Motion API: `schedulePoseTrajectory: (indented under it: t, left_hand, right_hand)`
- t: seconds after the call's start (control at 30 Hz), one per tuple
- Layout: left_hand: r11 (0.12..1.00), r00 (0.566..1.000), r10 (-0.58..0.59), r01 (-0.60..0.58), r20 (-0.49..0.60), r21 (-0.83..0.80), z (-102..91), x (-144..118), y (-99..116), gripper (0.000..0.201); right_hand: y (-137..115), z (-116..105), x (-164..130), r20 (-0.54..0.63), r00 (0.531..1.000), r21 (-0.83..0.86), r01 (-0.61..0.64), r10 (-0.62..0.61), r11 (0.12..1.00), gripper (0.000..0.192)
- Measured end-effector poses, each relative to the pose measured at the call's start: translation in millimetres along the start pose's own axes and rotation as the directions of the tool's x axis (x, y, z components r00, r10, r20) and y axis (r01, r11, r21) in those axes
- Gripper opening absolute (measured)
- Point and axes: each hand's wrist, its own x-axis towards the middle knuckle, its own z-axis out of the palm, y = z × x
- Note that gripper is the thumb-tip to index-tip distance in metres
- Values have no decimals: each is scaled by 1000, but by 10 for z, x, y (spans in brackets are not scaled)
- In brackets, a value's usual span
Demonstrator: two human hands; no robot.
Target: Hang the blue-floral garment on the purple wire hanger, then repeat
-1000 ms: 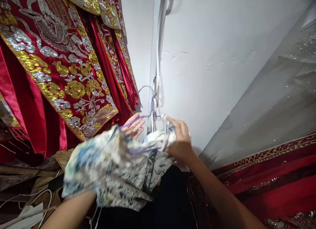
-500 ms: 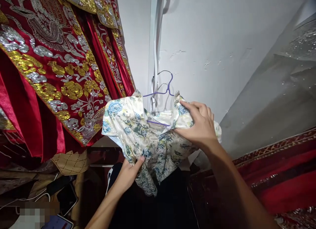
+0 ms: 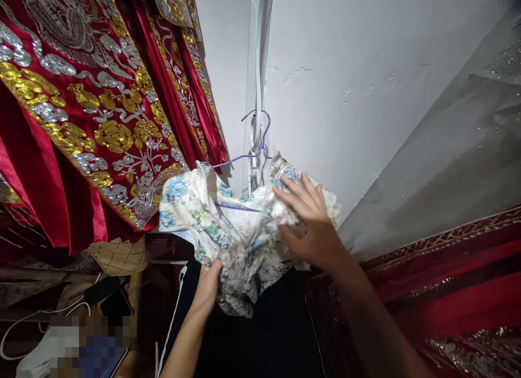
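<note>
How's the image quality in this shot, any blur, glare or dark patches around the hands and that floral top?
Head view: the right hand and the floral top beside it look motion-blurred; bright glints on the sequined red cloth; the dark clothing at bottom middle is nearly detail-free; blocky pixelation covers part of the lower-left corner.

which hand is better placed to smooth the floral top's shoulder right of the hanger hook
Right, probably: the right hand is spread open over that shoulder, while the left hand grips the floral top lower down, on the opposite side.
</note>
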Motion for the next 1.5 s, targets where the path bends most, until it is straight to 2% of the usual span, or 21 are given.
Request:
schedulePoseTrajectory:
  t: [0.07, 0.1, 0.13, 0.17, 0.2, 0.27, 0.33, 0.47, 0.57, 0.63, 0.67, 0.7, 0.77, 0.8, 0.9, 0.97, 1.07, 1.2, 1.33, 1.4, 1.5]
  left_hand:
    - [986, 988, -114, 100, -105, -134, 30, -101, -153, 55]
    - [974, 980, -151, 124, -133, -191, 58, -152, -217, 57]
    - [966, 978, -164, 132, -130, -224, 87, -201, -269, 60]
    - [961, 981, -161, 130, -110, -245, 111, -242, -309, 62]
    - [957, 984, -155, 129, -82, -260, 125, -276, -336, 64]
    - [961, 991, -135, 125, -24, -248, 112, -315, -356, 67]
    - [970, 992, -123, 121, 2, -210, 57, -327, -344, 69]
    - [979, 986, -163, 166, 31, -123, -29, -327, -283, 70]
    - [995, 996, -86, 84, -34, -45, 13, -357, -232, 71]
    - [992, 986, 96, -84, -137, 95, 62, -393, -199, 78]
    - [962, 954, 223, -182, -199, 205, 86, -411, -186, 83]
    - [907, 903, 354, -269, -243, 323, 109, -426, -177, 87]
    - [771, 809, 552, -401, -203, 495, 154, -435, -176, 82]
    - [724, 801, 586, -449, -123, 523, 179, -426, -183, 71]
    - [738, 861, 477, -501, 176, 452, 254, -360, -214, 27]
    - [761, 873, 412, -487, 261, 429, 300, -316, -216, 13]
    - [769, 861, 383, -498, 334, 402, 351, -303, -171, 14]
    - [768, 843, 413, -526, 345, 367, 390, -302, -104, 7]
    - [752, 847, 405, -523, 345, 401, 368, -180, -116, 7]
    - [727, 824, 399, -552, 403, 409, 335, -109, -135, 5]
    - [669, 785, 384, -599, 486, 439, 292, -63, -142, 9]
  right_hand:
    - [-95, 251, -289, -38, 995, 174, -85, 93, 981, 49]
    - [-148, 412, -435, -62, 981, 284, -160, 185, 946, 38]
    - [-200, 585, -576, -68, 941, 412, -277, 332, 868, 24]
    - [-247, 757, -706, -12, 878, 516, -404, 478, 755, 18]
    - [-288, 914, -822, 114, 834, 581, -497, 540, 645, 27]
    - [-343, 1136, -985, 276, 756, 663, -597, 593, 452, 41]
    - [-360, 1205, -1043, 357, 730, 692, -626, 583, 360, 46]
    - [-317, 1054, -962, 396, 763, 705, -609, 511, 364, 44]
    - [-299, 984, -930, 370, 766, 703, -601, 525, 381, 43]
    - [-313, 1015, -966, 356, 747, 697, -612, 562, 372, 42]
    - [-326, 1044, -995, 362, 734, 697, -622, 575, 356, 41]
    - [-343, 1077, -1027, 378, 723, 699, -633, 578, 334, 40]
    - [-382, 1136, -1084, 422, 712, 706, -646, 561, 289, 40]
    - [-402, 1157, -1104, 438, 714, 711, -647, 546, 275, 40]
    - [-436, 1165, -1112, 486, 722, 718, -651, 492, 247, 41]
    - [-428, 1114, -1068, 541, 699, 701, -682, 468, 209, 43]
    - [-392, 983, -951, 593, 660, 654, -729, 460, 202, 40]
    - [-405, 905, -839, 589, 680, 631, -725, 437, 277, 35]
    - [-439, 987, -778, 589, 681, 679, -709, 436, 191, 26]
    - [-393, 952, -629, 558, 685, 694, -695, 468, 188, 23]
    - [-248, 699, -174, 496, 698, 713, -667, 517, 216, 19]
